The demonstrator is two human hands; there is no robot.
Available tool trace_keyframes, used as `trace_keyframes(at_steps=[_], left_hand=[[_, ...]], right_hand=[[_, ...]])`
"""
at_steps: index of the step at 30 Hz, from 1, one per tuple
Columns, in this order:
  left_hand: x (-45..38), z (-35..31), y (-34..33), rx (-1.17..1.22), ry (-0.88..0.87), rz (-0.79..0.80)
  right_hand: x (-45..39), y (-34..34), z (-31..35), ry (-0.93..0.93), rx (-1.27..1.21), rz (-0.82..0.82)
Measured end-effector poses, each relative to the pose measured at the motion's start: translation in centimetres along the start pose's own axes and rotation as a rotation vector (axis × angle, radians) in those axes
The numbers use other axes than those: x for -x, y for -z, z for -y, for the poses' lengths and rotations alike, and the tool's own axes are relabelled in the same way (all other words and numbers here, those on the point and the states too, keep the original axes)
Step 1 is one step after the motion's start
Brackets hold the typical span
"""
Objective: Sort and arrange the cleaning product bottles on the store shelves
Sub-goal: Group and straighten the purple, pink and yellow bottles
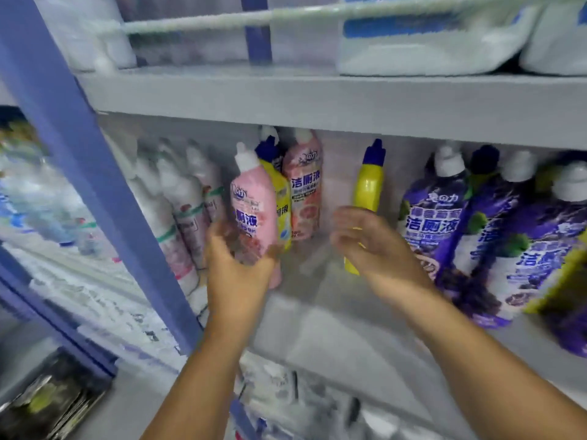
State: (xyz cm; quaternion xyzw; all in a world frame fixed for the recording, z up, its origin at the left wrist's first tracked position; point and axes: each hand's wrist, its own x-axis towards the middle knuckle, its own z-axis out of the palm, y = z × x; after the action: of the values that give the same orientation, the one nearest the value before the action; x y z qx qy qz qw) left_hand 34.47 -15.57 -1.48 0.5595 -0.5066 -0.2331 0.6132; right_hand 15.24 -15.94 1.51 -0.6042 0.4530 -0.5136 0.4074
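My left hand [236, 265] grips the lower part of a pink bottle with a white cap [252, 198], which stands on the grey shelf [333, 328]. Around the lower body of a yellow bottle with a blue cap [368, 185], further right, my right hand [374, 242] curls its fingers. Between the two, behind the pink one, stand another yellow bottle [279, 192] and a second pink bottle [305, 185]. Several purple bottles [438, 217] fill the right side of the shelf. White and pink bottles [184, 198] line the left.
A blue upright post [95, 173] bounds the shelf on the left. The shelf above [317, 100] carries white packs [428, 42] behind a rail. Bottles on a neighbouring rack [38, 198] show at far left. More goods lie on the shelf below [286, 392].
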Motion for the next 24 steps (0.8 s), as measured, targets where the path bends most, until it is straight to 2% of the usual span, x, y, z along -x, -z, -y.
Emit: trace_keyframes(at_steps=[4,7,10,15,18,20,24], left_hand=[[-4.5,1.5,-1.2,0.015,-0.029,0.122],[-5.6,2.5,-1.2,0.008,0.005,0.081],[-5.0,3.7,-0.4,0.033,-0.017,0.023],[-4.8,4.7,0.7,0.026,-0.106,0.026],[-5.2,4.9,0.8,0.051,-0.107,0.04],[-5.2,5.0,0.9,0.079,-0.084,0.037],[-5.4,5.4,1.0,0.099,-0.048,0.054]], right_hand=[[-6.4,-4.4,3.0,0.012,0.081,-0.074],[-10.0,-6.9,4.3,0.097,0.286,-0.07],[-12.5,-8.6,4.0,0.149,0.36,-0.078],[-14.0,-10.0,2.8,0.075,0.483,0.02],[-13.5,-10.0,2.4,0.067,0.41,0.014],[-12.1,-9.6,2.3,-0.006,0.301,0.007],[-8.9,-7.7,2.9,-0.014,0.228,-0.177]])
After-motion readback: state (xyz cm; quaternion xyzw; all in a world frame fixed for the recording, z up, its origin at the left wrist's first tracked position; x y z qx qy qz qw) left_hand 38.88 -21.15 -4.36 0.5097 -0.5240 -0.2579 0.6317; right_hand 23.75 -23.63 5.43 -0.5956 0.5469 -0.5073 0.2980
